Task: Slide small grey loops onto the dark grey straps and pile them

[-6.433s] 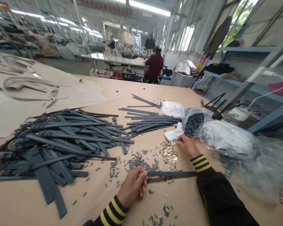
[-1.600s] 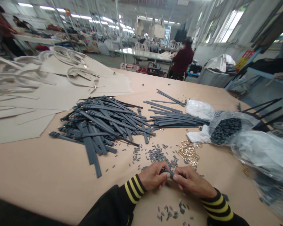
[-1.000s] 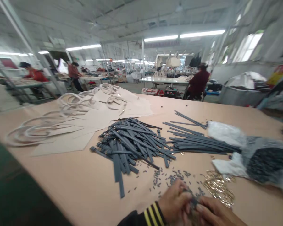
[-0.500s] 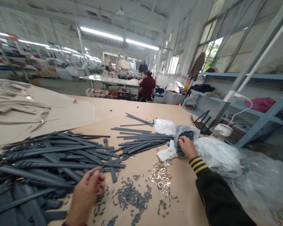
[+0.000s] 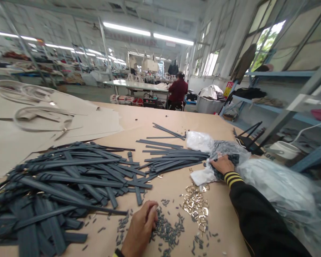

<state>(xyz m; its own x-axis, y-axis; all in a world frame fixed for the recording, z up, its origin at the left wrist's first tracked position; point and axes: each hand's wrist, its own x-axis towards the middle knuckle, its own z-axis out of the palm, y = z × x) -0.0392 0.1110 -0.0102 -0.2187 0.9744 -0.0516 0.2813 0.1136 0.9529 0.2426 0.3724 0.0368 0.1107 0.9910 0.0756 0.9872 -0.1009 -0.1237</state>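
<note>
My left hand (image 5: 141, 226) rests by a pile of small dark grey pieces (image 5: 171, 230) on the table. Its fingers are curled together, and whatever they may hold is hidden. My right hand (image 5: 223, 165), in a black sleeve with yellow cuff stripes, closes on a clear plastic bag (image 5: 227, 147) of small dark pieces. Its fingertips are partly hidden by the plastic. Between the hands lie scattered gold-coloured metal buckles (image 5: 196, 205). Dark grey straps (image 5: 176, 159) fan out left of the bag.
A large heap of dark straps (image 5: 77, 178) covers the table's left side, with beige sheets (image 5: 91, 123) behind it. White packets (image 5: 199, 141) and clear plastic (image 5: 278, 182) surround the bag. Blue shelving (image 5: 280, 74) stands at right. A seated person (image 5: 178, 92) is beyond the table.
My left hand has moved right, to the pile of small pieces. My right hand has gone from over the dark pieces to the bag's near side. The view has turned slightly left.
</note>
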